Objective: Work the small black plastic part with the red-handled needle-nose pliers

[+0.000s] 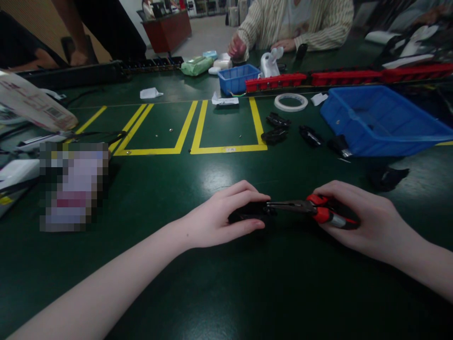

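Observation:
My left hand (226, 215) is closed around a small black part (247, 211), thumb and fingers on either side of it. Most of that part is covered by the hand, so its kind does not show. My right hand (364, 219) grips red-handled needle-nose pliers (300, 206). Their long jaws point left and reach the end of the black part between my left fingertips. Whether the jaw tips pinch the part is too small to tell. Both hands are just above the dark green tabletop (198, 283).
Several black parts (276, 134) lie by a large blue bin (382, 118), with a roll of tape (290, 102) behind. Yellow tape outlines (226, 150) mark the table. A smaller blue bin (238, 79) and red strips (276, 82) stand farther back. A person in striped sleeves (325, 28) sits opposite.

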Motion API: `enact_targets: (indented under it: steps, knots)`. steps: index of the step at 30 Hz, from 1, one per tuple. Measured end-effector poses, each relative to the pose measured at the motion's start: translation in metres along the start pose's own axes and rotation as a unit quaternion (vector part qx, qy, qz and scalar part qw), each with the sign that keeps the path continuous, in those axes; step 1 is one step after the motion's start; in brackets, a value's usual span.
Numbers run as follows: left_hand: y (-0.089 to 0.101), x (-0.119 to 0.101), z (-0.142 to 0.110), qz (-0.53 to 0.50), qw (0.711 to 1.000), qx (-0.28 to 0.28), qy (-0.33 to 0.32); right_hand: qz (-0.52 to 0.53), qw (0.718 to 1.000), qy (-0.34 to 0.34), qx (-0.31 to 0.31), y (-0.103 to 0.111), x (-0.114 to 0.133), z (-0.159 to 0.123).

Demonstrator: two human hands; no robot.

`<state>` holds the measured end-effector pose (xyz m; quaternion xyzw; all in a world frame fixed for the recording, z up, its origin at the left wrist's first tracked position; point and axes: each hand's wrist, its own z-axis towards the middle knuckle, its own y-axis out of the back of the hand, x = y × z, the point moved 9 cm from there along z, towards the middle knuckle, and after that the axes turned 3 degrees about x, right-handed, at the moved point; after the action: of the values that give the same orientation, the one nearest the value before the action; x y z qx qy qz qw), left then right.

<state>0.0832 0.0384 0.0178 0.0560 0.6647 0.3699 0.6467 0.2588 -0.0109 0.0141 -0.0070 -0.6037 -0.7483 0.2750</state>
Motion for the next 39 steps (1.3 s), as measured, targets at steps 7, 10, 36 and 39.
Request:
enact_targets:
  steps: [7, 10, 36, 39]
  knots:
    - [0.001, 0.000, -0.001, -0.007, 1.000, 0.000, 0.000, -0.017, 1.000, -0.005, -0.008, 0.002, 0.003, 0.000]
    - [0.000, 0.000, 0.000, -0.022, 1.000, -0.002, 0.004, -0.027, 0.999, 0.016, -0.010, 0.003, 0.003, 0.000]
    - [-0.008, 0.009, 0.003, -0.075, 0.992, 0.027, 0.102, -0.139, 0.985, 0.096, -0.042, 0.010, 0.013, -0.002]
    - [-0.006, 0.007, 0.003, -0.067, 0.993, 0.016, 0.099, -0.135, 0.987, 0.083, -0.038, 0.008, 0.012, -0.002]
